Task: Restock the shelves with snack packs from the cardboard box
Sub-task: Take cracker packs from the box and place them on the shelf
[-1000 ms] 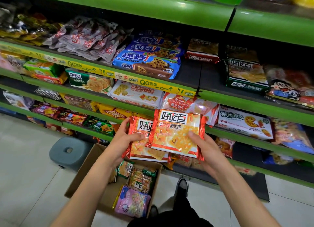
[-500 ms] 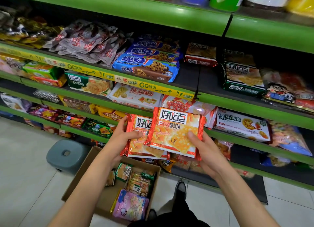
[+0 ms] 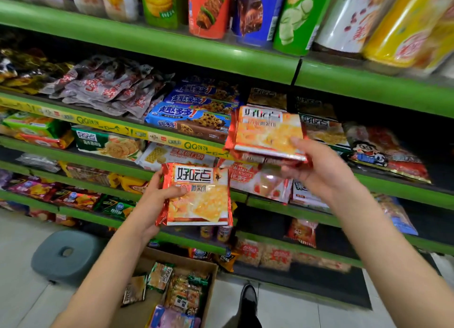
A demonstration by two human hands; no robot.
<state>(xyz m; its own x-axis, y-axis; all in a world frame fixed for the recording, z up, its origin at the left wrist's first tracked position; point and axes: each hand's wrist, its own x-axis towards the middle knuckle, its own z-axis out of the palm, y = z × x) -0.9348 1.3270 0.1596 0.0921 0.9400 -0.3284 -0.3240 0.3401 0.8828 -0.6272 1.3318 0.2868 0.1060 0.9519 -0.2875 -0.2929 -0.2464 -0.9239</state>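
Two orange snack packs held up before the green shelves, one in each hand.

The right hand (image 3: 317,170) pinches one orange pack (image 3: 267,133) at its lower right corner, right of centre, at the edge of the shelf (image 3: 172,143) beside the blue cookie packs (image 3: 189,116). The left hand (image 3: 154,202) grips the other pack (image 3: 199,195) by its left edge at frame centre. The cardboard box (image 3: 177,291) sits on the floor at bottom centre, with a grey stool (image 3: 63,256) to its left.

a shop, green shelves (image 3: 157,46) stacked with snack packs (image 3: 189,121), yellow price strip (image 3: 137,135)
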